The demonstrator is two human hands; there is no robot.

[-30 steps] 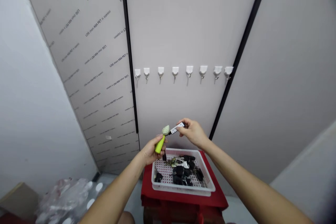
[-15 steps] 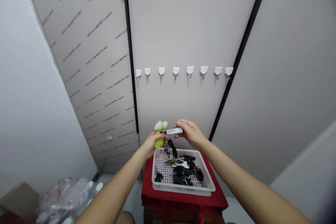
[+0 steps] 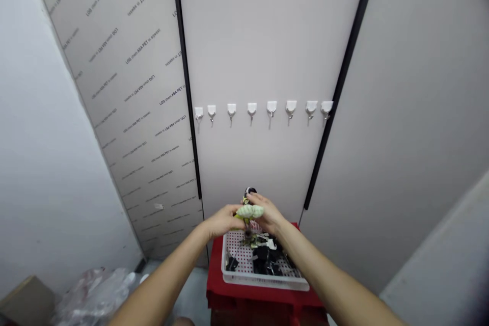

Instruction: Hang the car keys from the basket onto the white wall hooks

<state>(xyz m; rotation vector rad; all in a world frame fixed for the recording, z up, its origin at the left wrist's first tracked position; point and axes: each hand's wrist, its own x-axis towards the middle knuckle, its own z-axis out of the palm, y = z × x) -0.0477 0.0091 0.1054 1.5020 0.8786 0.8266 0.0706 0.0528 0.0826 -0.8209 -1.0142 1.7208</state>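
Observation:
Both hands meet just above the far rim of a white perforated basket (image 3: 263, 280). My left hand (image 3: 221, 220) is closed on a yellow-green keychain piece (image 3: 250, 211) with a pale green tip. My right hand (image 3: 267, 212) pinches the same bunch from the right, and a small black and white part (image 3: 249, 193) sticks up above its fingers. A dark key or strap hangs below the hands into the basket. Several black key fobs and keys (image 3: 265, 260) lie in the basket.
The basket rests on a red stand (image 3: 216, 288). On the wall above is a row of several white hooks (image 3: 262, 109), all bare. A black strip (image 3: 187, 112) runs down the wall. Crumpled clear plastic (image 3: 95, 293) and a cardboard box (image 3: 23, 300) lie at lower left.
The hands have dropped and drawn together over the basket. The white tag held out by my right hand is no longer visible, and the green piece now lies sideways between both hands.

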